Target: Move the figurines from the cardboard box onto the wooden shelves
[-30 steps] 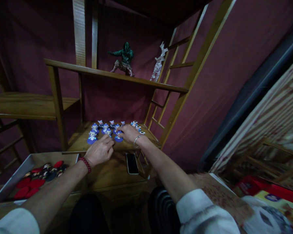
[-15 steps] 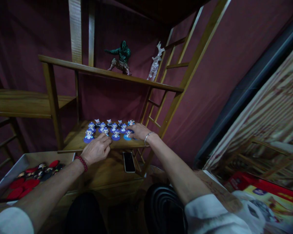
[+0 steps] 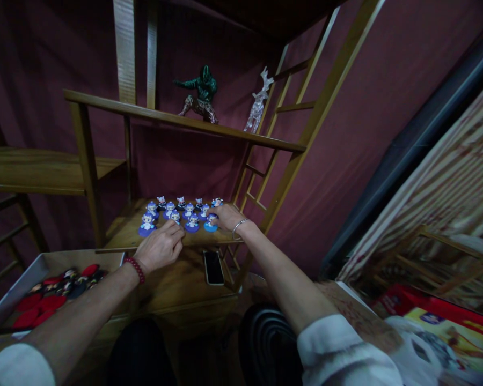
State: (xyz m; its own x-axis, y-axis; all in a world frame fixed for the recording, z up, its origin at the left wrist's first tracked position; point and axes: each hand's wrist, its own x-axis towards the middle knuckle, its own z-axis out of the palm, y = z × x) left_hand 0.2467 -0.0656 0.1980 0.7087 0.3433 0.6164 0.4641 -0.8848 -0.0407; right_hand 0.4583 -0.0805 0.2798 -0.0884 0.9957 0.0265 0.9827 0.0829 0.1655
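Note:
Several small figurines with purple bases point(image 3: 147, 225) stand in rows on a wooden shelf point(image 3: 121, 236). My left hand point(image 3: 161, 246), with a red bead bracelet, has its fingers curled at a front-row figurine point(image 3: 175, 216) and hides that figurine's base. Farther right, my right hand point(image 3: 226, 217), wearing a silver bangle, pinches the blue-based figurine point(image 3: 210, 224) at the right end of the front row. Both of these figurines stand upright. Behind them is a back row of dark figurines point(image 3: 181, 202), with a blue-and-white figurine point(image 3: 217, 202) at its right end.
An open box point(image 3: 32, 268) of red-based figurines lies at lower left. A phone point(image 3: 213, 267) rests on the level below the shelf. Above stand a green crouching statue point(image 3: 203, 94) and a clear deer figure point(image 3: 258, 102). A slatted wooden side frame point(image 3: 301, 145) rises at right.
My right hand has shifted slightly left at the blue-based figurine, its fingers closer together. My left hand stays in place. The view has moved a little.

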